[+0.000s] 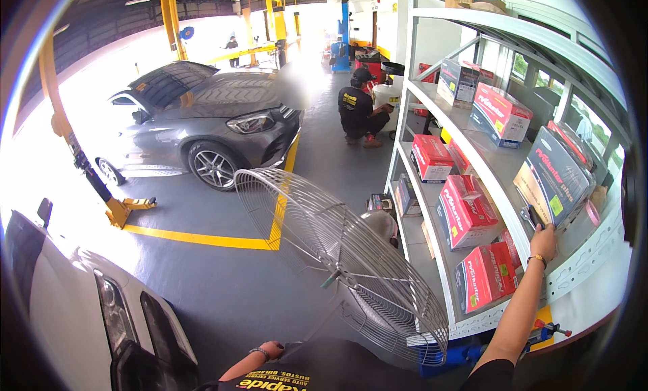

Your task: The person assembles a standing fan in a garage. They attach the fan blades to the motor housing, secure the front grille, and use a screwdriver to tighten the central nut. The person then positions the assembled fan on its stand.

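Note:
My right hand (544,242) reaches to the middle shelf of the grey metal rack (496,195). Its fingers are closed on a small hand tool (534,216) with a silvery head and a dark handle, lying at the shelf's front edge; its exact kind is unclear. Just behind the tool stands a large dark and red box (555,172), and a pink roll of tape (592,212) lies to the right. Low in front of my black shirt, my left hand (273,350) is curled closed; whatever is inside its fingers is hidden.
A large wire-caged fan (331,256) stands close in front, left of the rack. Red boxes (466,212) fill the lower shelf. A grey car (209,121) and a white car (81,310) are at the left. Another person (358,107) crouches beyond the fan.

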Action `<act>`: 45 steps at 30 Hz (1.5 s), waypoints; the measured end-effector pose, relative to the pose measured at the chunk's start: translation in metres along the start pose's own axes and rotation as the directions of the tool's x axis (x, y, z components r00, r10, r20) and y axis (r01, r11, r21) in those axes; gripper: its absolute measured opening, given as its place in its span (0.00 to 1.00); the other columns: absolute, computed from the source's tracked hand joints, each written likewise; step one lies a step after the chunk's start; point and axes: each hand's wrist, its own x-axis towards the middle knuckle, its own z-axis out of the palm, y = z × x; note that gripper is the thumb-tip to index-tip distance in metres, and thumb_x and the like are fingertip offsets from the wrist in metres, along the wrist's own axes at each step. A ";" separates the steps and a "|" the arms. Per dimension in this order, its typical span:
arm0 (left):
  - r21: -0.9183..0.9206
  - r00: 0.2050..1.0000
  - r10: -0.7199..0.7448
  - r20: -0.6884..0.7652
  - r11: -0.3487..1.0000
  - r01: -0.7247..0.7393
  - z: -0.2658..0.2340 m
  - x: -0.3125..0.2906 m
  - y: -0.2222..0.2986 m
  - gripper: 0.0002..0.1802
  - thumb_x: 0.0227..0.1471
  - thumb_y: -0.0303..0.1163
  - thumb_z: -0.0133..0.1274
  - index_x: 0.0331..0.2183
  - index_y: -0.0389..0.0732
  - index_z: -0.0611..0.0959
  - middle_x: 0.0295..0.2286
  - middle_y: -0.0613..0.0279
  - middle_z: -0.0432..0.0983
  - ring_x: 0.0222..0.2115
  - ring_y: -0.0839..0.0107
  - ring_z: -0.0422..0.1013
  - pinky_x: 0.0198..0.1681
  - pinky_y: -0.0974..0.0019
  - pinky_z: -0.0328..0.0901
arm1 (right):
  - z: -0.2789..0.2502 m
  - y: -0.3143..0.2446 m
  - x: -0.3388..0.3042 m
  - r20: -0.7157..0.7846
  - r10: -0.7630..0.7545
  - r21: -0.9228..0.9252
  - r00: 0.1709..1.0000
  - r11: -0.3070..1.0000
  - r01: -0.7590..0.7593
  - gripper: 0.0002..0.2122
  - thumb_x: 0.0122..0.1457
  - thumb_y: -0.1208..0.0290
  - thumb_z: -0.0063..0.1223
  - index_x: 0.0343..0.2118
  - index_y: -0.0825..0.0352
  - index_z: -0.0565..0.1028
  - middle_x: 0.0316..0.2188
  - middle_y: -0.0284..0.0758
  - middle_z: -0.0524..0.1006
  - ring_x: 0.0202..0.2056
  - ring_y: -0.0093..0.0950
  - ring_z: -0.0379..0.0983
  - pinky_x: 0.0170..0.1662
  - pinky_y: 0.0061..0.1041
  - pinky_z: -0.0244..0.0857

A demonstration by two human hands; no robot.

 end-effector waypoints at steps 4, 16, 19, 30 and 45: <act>0.072 0.997 0.007 -0.074 0.997 -0.002 -0.033 0.008 -0.001 0.27 0.51 0.53 0.52 0.45 0.45 0.81 0.45 0.51 0.77 0.47 0.55 0.72 0.51 0.58 0.66 | 0.000 -0.009 -0.010 -0.129 -0.137 -0.040 0.982 0.990 0.133 0.13 0.62 0.60 0.48 0.45 0.61 0.68 0.37 0.40 0.79 0.40 0.42 0.77 0.43 0.49 0.65; -0.214 0.980 0.106 -0.169 0.967 -0.142 -0.045 -0.002 0.060 0.24 0.53 0.47 0.54 0.45 0.40 0.80 0.36 0.55 0.81 0.38 0.62 0.77 0.44 0.62 0.69 | 0.022 0.015 -0.007 -0.508 -0.162 0.329 0.846 0.871 0.365 0.16 0.62 0.59 0.51 0.45 0.67 0.70 0.40 0.43 0.76 0.41 0.42 0.74 0.41 0.40 0.66; -0.361 0.964 0.186 -0.191 0.900 -0.245 -0.060 -0.010 0.093 0.23 0.55 0.44 0.54 0.45 0.36 0.79 0.34 0.57 0.81 0.33 0.70 0.77 0.40 0.65 0.70 | 0.026 0.022 -0.011 -0.578 -0.096 0.492 0.810 0.751 0.440 0.16 0.61 0.61 0.54 0.44 0.69 0.69 0.39 0.45 0.76 0.40 0.42 0.74 0.42 0.38 0.66; -0.845 0.881 0.420 -0.218 0.370 -0.386 -0.171 0.022 0.186 0.26 0.63 0.48 0.42 0.49 0.35 0.76 0.40 0.57 0.78 0.36 0.65 0.76 0.41 0.63 0.69 | -0.038 0.050 -0.144 -0.317 0.327 0.948 0.890 0.131 0.289 0.21 0.67 0.58 0.43 0.48 0.76 0.61 0.38 0.49 0.75 0.42 0.36 0.76 0.48 0.33 0.69; -0.833 0.593 0.649 0.476 0.549 0.068 -0.242 0.040 0.232 0.29 0.63 0.45 0.36 0.58 0.36 0.67 0.54 0.50 0.68 0.54 0.53 0.65 0.55 0.50 0.59 | -0.211 -0.007 -0.383 -0.193 -0.585 0.944 0.788 -0.331 -0.014 0.18 0.52 0.70 0.59 0.45 0.70 0.68 0.39 0.55 0.74 0.41 0.44 0.72 0.41 0.41 0.70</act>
